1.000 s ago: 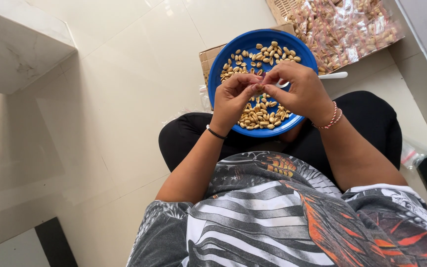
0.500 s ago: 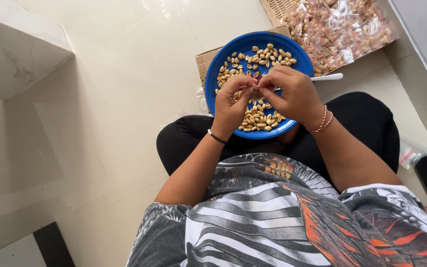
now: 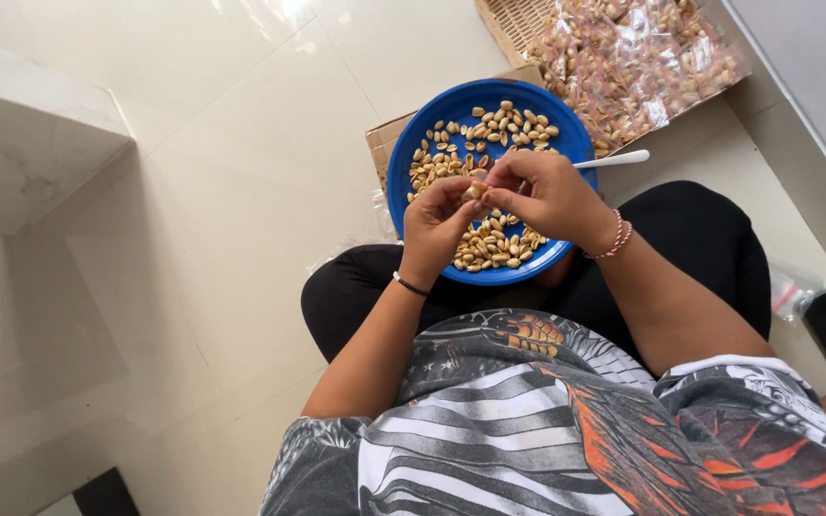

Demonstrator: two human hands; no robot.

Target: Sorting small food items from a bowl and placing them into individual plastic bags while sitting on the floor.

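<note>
1. Hands have stayed joined over the blue plate point(image 3: 411, 205) through the last second; the left hand point(image 3: 435, 226) and right hand point(image 3: 549, 196) now pinch one peanut point(image 3: 475, 190) between their fingertips, so the shelling goes on.
2. Peanuts point(image 3: 504, 124) lie loose on the plate, mostly at twelve and six o'clock from the hands.
3. White spoon point(image 3: 614, 160) sticks out at three o'clock; bagged nuts point(image 3: 638, 57) lie at one o'clock.
4. Nothing blocks the hands.

We have a single view from the head, looking steeply down past the chest onto the lap, with the blue plate point(image 3: 432, 143) close below.
</note>
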